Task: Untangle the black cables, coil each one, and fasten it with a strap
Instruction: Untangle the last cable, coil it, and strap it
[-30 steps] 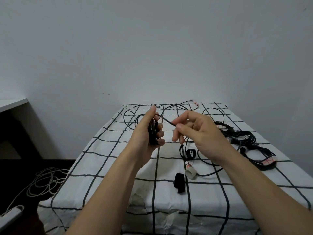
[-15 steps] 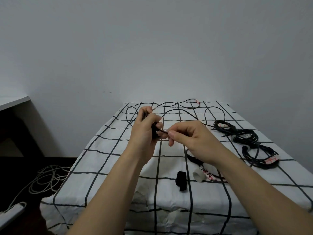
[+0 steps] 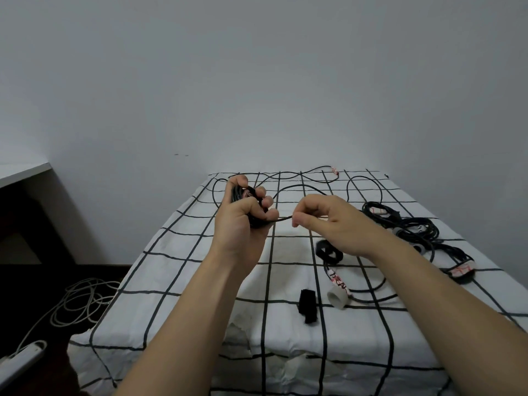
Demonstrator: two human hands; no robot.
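Observation:
My left hand (image 3: 243, 221) is closed around a small bundle of coiled black cable (image 3: 243, 195), held above the table. My right hand (image 3: 328, 221) pinches the same cable's loose strand (image 3: 281, 219) just to the right of the bundle. The rest of that cable (image 3: 303, 185) trails in loops over the far part of the table. A black strap (image 3: 308, 308) lies flat near the front. A second black strap, rolled into a ring (image 3: 328, 252), lies under my right wrist. A heap of other black cables (image 3: 411, 230) sits at the right.
The table wears a white cloth with a black grid (image 3: 183, 281). A white lamp socket (image 3: 338, 300) on a black lead lies beside the flat strap. White cables (image 3: 80, 301) and a power strip (image 3: 20, 358) lie on the dark floor at left. A white shelf (image 3: 23, 172) juts in at far left.
My left hand has turned and shut tighter on the bundle. My right hand has slid right along the strand, away from the left hand.

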